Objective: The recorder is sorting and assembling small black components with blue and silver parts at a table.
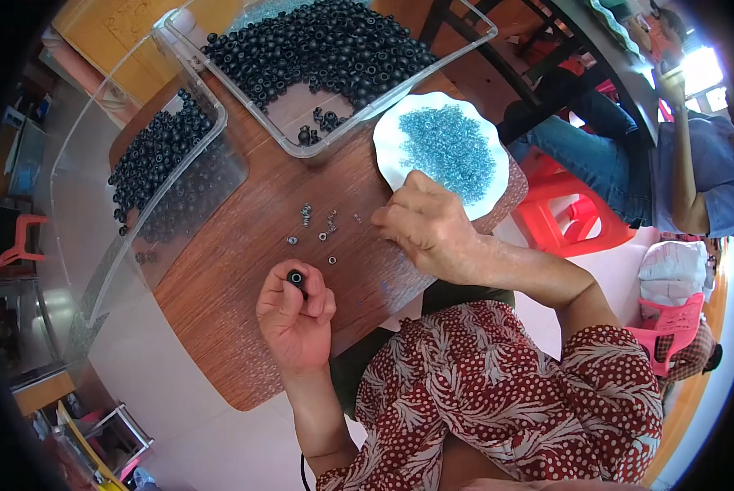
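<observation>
Between the thumb and fingers of my left hand (295,323) is a black round part with a ring-shaped end (296,279), held above the table's near part. My right hand (426,225) is closed, its fingertips pinched low over the tabletop beside a few tiny pieces (357,218); whatever they hold is hidden. Small metal rings (323,236) and a short stack of metal pieces (305,214) lie between my hands. Just beyond my right hand, a white scalloped plate (387,166) holds a heap of tiny clear-blue pieces (448,147).
A clear plastic bin (334,146) full of black round parts stands at the table's far side. Another clear bin (219,123) with similar parts is at the left. Beyond the brown table (228,327) are a red stool (559,217) and a seated person (596,155) at right.
</observation>
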A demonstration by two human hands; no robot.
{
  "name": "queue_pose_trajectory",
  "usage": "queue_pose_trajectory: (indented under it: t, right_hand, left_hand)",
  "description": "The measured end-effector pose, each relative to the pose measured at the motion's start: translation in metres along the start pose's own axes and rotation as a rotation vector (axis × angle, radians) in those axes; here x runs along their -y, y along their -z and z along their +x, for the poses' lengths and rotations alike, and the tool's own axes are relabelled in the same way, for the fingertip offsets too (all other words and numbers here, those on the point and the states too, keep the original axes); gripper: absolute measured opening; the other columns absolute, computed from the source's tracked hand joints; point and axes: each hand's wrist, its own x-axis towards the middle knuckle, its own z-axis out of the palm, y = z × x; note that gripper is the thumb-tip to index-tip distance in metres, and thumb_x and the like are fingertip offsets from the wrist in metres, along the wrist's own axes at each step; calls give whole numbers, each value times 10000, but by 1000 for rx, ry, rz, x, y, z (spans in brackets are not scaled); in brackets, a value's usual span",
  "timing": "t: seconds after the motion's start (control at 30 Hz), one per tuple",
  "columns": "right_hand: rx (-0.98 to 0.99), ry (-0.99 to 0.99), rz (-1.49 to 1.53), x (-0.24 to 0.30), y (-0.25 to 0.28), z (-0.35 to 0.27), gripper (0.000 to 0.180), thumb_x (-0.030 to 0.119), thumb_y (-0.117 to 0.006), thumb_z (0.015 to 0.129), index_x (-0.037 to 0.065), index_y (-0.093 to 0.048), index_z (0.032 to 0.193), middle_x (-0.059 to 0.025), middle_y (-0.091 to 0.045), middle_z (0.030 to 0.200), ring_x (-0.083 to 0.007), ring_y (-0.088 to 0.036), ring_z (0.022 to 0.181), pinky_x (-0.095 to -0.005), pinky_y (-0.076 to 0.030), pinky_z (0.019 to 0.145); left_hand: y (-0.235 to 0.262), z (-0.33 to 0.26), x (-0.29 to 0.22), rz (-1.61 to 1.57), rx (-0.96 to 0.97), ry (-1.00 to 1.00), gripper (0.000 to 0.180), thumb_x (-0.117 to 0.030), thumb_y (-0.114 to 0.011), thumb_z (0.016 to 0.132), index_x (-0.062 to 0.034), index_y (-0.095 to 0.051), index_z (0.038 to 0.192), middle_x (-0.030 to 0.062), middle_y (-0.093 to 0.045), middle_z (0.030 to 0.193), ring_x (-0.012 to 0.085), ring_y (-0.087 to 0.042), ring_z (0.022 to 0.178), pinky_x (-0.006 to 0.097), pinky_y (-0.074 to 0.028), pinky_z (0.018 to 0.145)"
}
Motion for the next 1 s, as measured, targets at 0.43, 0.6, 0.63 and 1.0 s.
queue_pose_trajectory:
  t: [0.43, 0.6, 0.63, 1.0]
  right_hand:
    - [-91, 128, 283, 31, 1, 2, 265, -37, -680, 577, -7, -643, 837, -64, -546, 731, -215, -490, 664, -295, -400, 553]
    - [-123, 275, 113, 41, -14, 2, 326, 37, -626, 536, 3, -643, 860, -59, -540, 782, -198, -492, 685, -281, -399, 562]
    - [-131, 292, 34, 42, -16, 2, 329, 51, -620, 540, 7, -637, 866, -58, -533, 812, -194, -492, 704, -281, -397, 572]
    - [-27, 391, -93, 46, -14, 7, 287, 91, -596, 557, 13, -584, 833, -77, -487, 860, -229, -475, 798, -334, -391, 635]
  left_hand:
    - [-13, 2, 15, -121, -97, 50, 188, -160, -455, 931, -10, -541, 1004, 109, -557, 912, 158, -491, 767, 285, -396, 651]
    - [-16, 2, 23, -87, -186, 11, 204, -170, -439, 941, -20, -555, 1016, 136, -583, 1030, 204, -542, 933, 339, -427, 861]
    - [-17, 1, 23, -87, -188, 9, 204, -170, -439, 941, -20, -555, 1016, 136, -583, 1030, 204, -542, 933, 339, -427, 861]
    - [-45, -6, 22, -35, -208, -35, 199, -167, -443, 946, -12, -514, 1048, 137, -567, 1091, 180, -519, 1016, 319, -400, 920]
